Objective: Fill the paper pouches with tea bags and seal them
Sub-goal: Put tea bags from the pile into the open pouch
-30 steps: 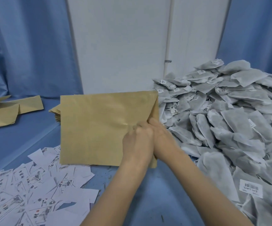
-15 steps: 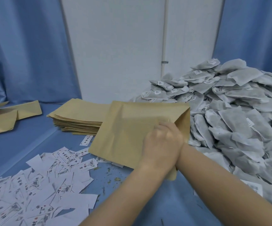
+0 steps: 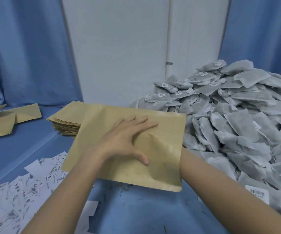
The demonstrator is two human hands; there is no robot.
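A brown paper pouch lies tilted over the blue table, its open side facing right. My left hand rests flat on top of it, fingers spread and straight. My right forearm enters the pouch's open right edge, and my right hand is hidden inside, where it bulges the paper. A big pile of grey tea bags with small white tags fills the right side, just beyond the pouch's mouth.
A stack of flat brown pouches sits behind the held pouch. More brown paper pieces lie at the far left. Loose white printed slips cover the near left. Blue curtains and a white wall panel close the back.
The pouch has come down from upright to nearly flat and shifted right. My left hand has let go of its edge and spread flat on top, while my right hand has slid inside.
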